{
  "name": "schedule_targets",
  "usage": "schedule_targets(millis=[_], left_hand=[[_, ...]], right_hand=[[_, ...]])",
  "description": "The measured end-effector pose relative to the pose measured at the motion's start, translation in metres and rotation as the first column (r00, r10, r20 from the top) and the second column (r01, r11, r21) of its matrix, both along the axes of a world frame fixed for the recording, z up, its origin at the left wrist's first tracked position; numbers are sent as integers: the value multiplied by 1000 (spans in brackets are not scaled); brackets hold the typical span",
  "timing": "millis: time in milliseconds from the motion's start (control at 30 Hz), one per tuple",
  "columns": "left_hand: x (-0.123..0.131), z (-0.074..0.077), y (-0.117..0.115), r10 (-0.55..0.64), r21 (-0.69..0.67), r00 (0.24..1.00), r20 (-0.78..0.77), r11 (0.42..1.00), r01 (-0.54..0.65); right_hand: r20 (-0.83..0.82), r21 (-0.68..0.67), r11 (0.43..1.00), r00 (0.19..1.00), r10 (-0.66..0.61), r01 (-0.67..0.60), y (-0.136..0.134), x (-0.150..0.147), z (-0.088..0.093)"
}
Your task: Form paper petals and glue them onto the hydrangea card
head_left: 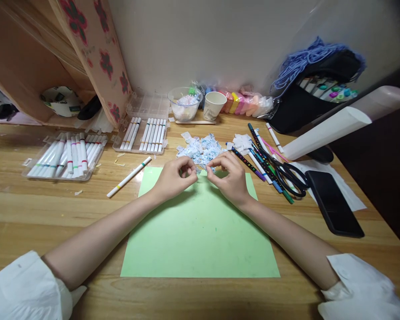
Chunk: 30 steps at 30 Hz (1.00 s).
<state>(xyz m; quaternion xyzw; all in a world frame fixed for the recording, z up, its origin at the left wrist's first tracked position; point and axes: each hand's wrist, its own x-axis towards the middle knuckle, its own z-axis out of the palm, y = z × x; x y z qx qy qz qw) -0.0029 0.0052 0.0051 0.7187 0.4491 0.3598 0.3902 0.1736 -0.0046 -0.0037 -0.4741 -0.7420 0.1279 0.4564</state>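
Observation:
A light green sheet of paper [202, 235] lies flat on the table before me. Over its far edge, my left hand [176, 177] is closed in a pinch, thumb against curled fingers. My right hand [230, 177] pinches the same way a short gap to the right. Whatever is between the fingertips is too small to make out. Just beyond both hands spreads a pile of torn paper scraps [202, 149], white and pale blue. A smaller heap of white scraps [242, 143] sits to its right.
Marker cases [66, 155] stand at the left, with a loose marker [129, 177] nearby. Behind the scraps are a clear bowl [184, 104], a paper cup [214, 106] and bagged coloured clay [243, 103]. Pens, scissors [291, 178], a phone [335, 203] and a paper roll [326, 133] lie right.

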Motion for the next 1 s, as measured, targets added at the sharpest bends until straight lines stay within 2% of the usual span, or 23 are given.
schedule_targets(millis=[67,100,167,233,300,433,533,633,767,1000], left_hand=[[0,-2,1,66,5,998,-11,998,-66],[-1,-4,1,137,16,990,-21,990,-137],[-2,-6,2,312,57,949,-53,949,-309],[-3,-8,3,424,120,902,-81,902,-414],[-4,-8,2,406,200,909,-93,902,-382],[-2,-6,-3,220,384,970,-104,908,-165],[-1,-6,-5,143,457,984,-103,886,-81],[-1,-6,-6,112,499,989,-92,865,-52],[0,-6,-6,103,530,992,-77,847,-47],[0,-8,-5,126,518,990,-65,852,-74]], right_hand=[[-14,-9,1000,1000,-13,13,0,0,1],[-27,-18,1000,999,-19,18,0,0,1],[-65,-51,999,998,-23,20,1,0,2],[-114,-107,994,993,-13,1,1,1,2],[-172,-167,985,985,1,-30,2,1,2],[-280,-275,953,959,46,-126,5,1,-1],[-338,-337,912,934,113,-232,5,0,-3],[-370,-386,870,916,157,-305,4,0,-4],[-395,-426,839,904,163,-338,4,-1,-3],[-381,-416,855,913,145,-310,3,-2,-2]])
